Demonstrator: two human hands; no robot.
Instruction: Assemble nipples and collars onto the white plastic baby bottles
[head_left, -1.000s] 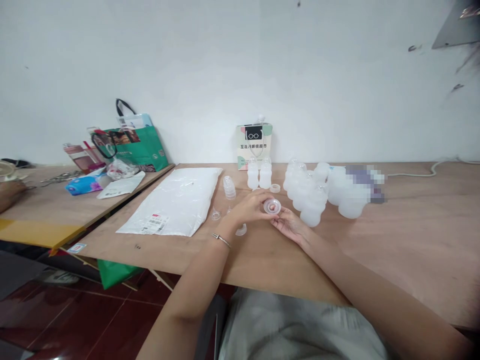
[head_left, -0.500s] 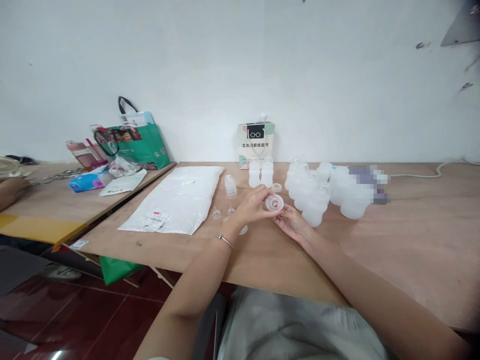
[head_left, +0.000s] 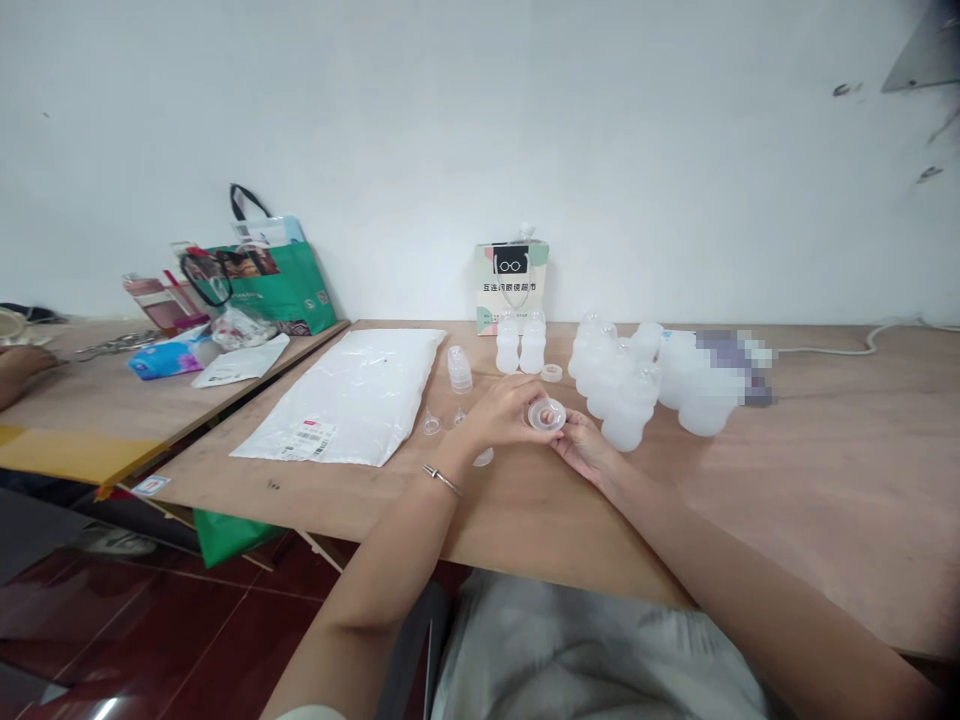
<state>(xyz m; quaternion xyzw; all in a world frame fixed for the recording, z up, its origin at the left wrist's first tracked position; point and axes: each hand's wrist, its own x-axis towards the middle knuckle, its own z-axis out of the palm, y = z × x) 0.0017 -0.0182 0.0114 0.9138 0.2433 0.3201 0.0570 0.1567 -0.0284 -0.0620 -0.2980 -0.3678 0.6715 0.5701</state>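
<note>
Between my two hands is a translucent bottle collar point(head_left: 547, 414), its round opening tilted up toward me, with what looks like a clear nipple inside it. My left hand point(head_left: 504, 412) grips it from the left, and my right hand point(head_left: 587, 446) has its fingers on the lower right edge. A clear silicone nipple point(head_left: 431, 424) lies left of my left wrist, with another partly behind the wrist. Clear domed caps point(head_left: 459, 370) stand stacked behind them. Just behind my hands lies a white collar ring point(head_left: 552, 373), near two frosted baby bottles point(head_left: 532, 345). More frosted bottles point(head_left: 622, 425) stand grouped to the right.
A white plastic mailer point(head_left: 349, 395) lies flat on the wooden table point(head_left: 810, 500). A paper bag point(head_left: 512, 287) stands against the wall. On the adjoining left table are a green bag point(head_left: 300, 285), a tissue pack point(head_left: 169, 355) and another person's hand point(head_left: 26, 370).
The collar has turned slightly in my fingers, its opening now facing up more. Both hands stay nearly in place, while the whole view has shifted a little.
</note>
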